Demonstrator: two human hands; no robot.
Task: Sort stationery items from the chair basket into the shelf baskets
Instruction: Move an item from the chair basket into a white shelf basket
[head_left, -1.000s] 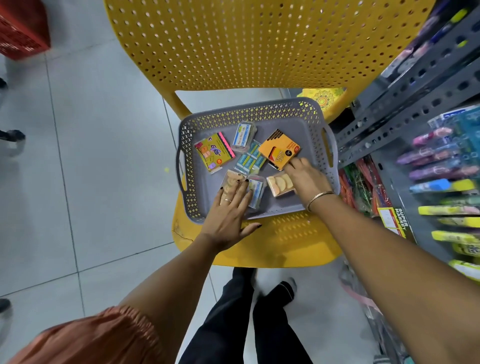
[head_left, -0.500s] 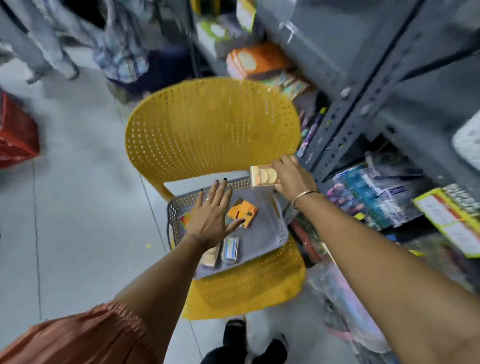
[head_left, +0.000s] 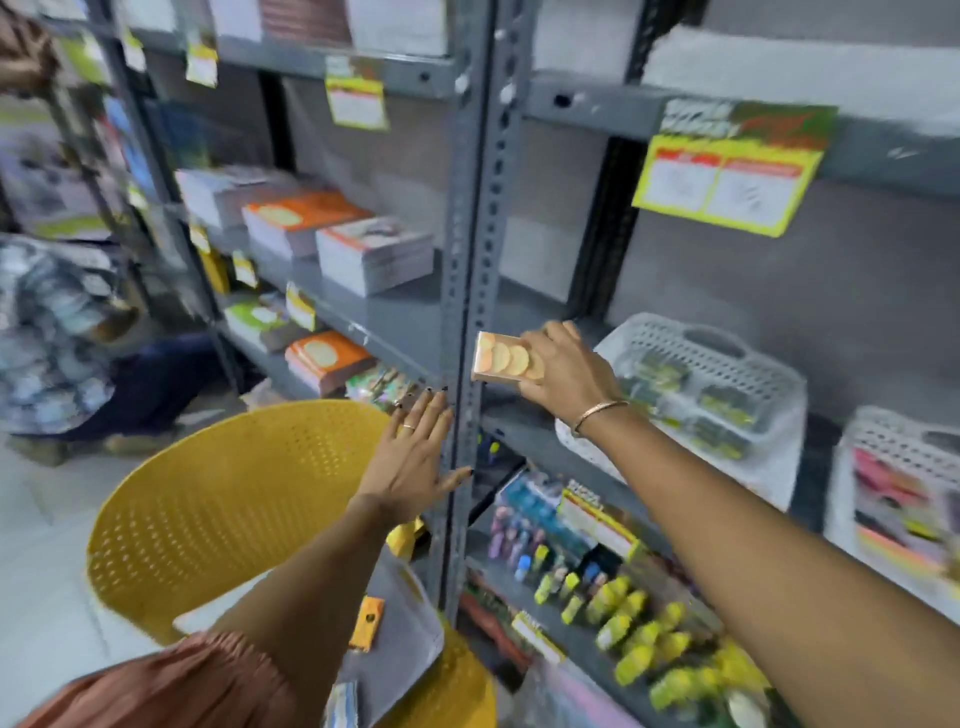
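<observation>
Right hand (head_left: 563, 376) grips pack (head_left: 501, 358), held before shelf upright (head_left: 475, 218), near white basket (head_left: 727, 364). Left hand (head_left: 415, 457) open, fingers straight, empty, over chair (head_left: 208, 499).

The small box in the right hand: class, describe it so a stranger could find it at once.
Find the grey shelf post in the middle of the view. Just right of it, beside the white basket, the right hand holds the box up. Alone here, its pale orange face shows a row of overlapping round discs.
</observation>
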